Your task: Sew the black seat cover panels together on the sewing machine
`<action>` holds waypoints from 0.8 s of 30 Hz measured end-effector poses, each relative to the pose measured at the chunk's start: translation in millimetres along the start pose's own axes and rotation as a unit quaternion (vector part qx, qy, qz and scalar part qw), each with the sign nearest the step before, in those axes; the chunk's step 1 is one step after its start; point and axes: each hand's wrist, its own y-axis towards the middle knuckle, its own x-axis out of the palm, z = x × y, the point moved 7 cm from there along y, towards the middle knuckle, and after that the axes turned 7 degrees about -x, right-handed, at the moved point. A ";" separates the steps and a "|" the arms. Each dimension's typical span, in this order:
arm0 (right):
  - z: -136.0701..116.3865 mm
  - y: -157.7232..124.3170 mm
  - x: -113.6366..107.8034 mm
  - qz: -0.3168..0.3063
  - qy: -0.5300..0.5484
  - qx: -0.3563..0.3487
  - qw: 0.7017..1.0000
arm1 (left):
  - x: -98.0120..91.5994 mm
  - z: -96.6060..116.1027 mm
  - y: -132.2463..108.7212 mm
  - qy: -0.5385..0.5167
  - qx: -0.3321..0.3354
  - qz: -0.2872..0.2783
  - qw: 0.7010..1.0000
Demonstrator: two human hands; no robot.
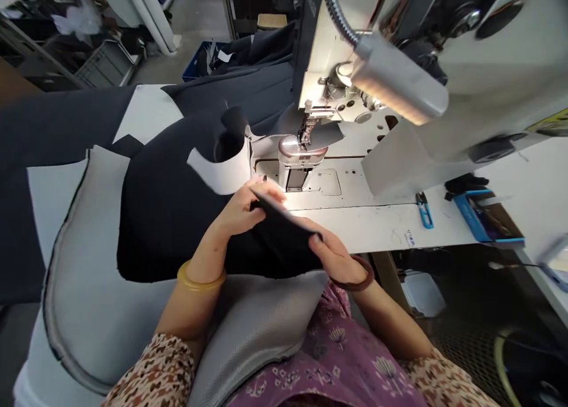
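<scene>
My left hand (242, 209) pinches the far edge of a small dark fabric piece (284, 229), fingers closed on it. My right hand (335, 256) grips the near right end of the same piece. The piece is held flat just in front of the sewing machine (355, 70), a little short of its presser foot (305, 136). A larger dark cloth (168, 212) with a white strip (222, 173) curling up from it lies to the left of my hands. A yellow bangle sits on my left wrist, a dark brown one on my right.
Grey mesh padding (97, 288) spreads over the table's left side and my lap. Blue thread snips (425, 210) and a blue tray (488, 217) lie on the table to the right. More dark fabric is heaped behind, near a blue crate (197, 67).
</scene>
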 end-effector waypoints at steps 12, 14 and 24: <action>65.2 -5.2 -67.5 0.491 0.312 0.176 0.794 | 7.1 -0.3 59.4 0.371 0.070 0.241 0.894; 72.3 -2.6 -67.3 0.500 0.316 0.191 0.783 | 9.6 -4.3 66.3 0.389 0.088 0.224 0.889; 34.7 58.6 -109.1 0.308 0.045 0.145 0.939 | 12.8 -9.4 65.6 0.480 0.024 0.167 0.861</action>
